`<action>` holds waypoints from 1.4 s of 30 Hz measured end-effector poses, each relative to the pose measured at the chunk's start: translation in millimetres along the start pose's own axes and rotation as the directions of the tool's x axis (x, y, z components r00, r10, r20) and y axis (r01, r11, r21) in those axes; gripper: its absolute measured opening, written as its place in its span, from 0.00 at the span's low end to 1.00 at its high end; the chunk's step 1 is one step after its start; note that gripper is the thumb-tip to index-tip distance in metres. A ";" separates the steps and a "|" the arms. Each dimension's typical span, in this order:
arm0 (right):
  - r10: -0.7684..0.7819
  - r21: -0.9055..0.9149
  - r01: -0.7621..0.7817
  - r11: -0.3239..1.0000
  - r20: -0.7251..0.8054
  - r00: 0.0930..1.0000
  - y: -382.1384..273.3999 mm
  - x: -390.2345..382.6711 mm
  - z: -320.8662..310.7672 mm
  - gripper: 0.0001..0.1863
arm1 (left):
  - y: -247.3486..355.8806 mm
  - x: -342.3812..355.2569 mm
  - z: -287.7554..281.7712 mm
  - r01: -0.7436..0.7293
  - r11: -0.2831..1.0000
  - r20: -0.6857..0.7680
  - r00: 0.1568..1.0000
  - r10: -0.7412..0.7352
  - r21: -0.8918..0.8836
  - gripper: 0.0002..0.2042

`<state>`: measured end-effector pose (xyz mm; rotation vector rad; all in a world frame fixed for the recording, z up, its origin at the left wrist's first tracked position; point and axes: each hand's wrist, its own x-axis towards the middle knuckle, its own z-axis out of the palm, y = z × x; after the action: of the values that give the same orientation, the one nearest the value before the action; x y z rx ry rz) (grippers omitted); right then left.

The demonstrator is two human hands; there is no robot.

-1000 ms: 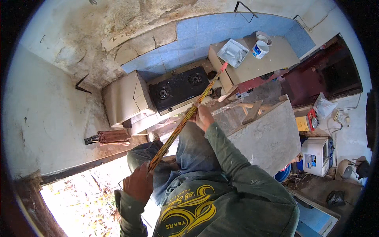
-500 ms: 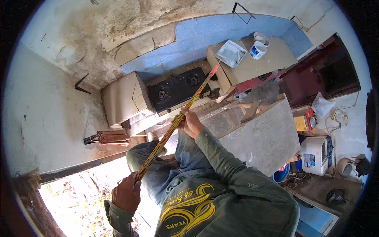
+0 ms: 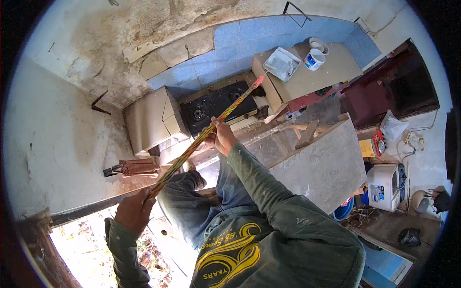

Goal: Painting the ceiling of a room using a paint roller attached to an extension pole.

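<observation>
I hold a long thin stick (image 3: 230, 111) wrapped in yellow and dark bands, with a red far end. It slants from lower left up to the right, over a black two-burner stove (image 3: 211, 106). My left hand (image 3: 134, 210) grips its near end by the window ledge. My right hand (image 3: 222, 137) grips it around the middle. The red tip lies close to a flat white tray (image 3: 282, 63) on the counter.
A white tub and a tape roll (image 3: 317, 54) stand on the beige counter. A grey slab (image 3: 326, 165) leans at the right, with wooden pieces behind it. A white appliance (image 3: 384, 187) and a blue bucket sit on the floor. A bundle of brown sticks (image 3: 137, 168) lies on the ledge.
The stick has slid toward me and to the lower left. My left hand moved down and left along the ledge; my right hand stayed near the stove's front edge.
</observation>
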<state>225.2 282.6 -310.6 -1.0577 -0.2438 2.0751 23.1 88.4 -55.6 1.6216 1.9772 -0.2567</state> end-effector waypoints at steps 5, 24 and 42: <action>-0.008 0.003 0.008 1.000 -0.001 1.000 -4.8 29.2 -6.0 0.16 | 0.7 28.7 -12.1 -0.044 0.998 -0.004 0.999 0.044 -0.041 0.14; -0.073 -0.047 0.073 0.996 -0.007 0.997 -67.1 107.4 -37.1 0.15 | 9.5 130.9 17.4 -0.141 0.979 -0.069 0.989 0.132 -0.147 0.15; -0.042 -0.047 0.047 0.998 0.099 0.994 3.9 -11.2 -45.1 0.15 | 19.7 -15.5 51.1 -0.046 0.975 -0.108 0.994 0.022 -0.219 0.15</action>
<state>260.9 264.4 -334.4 -0.9716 -0.3659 2.0932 58.7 55.6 -85.4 1.5501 1.9746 0.0631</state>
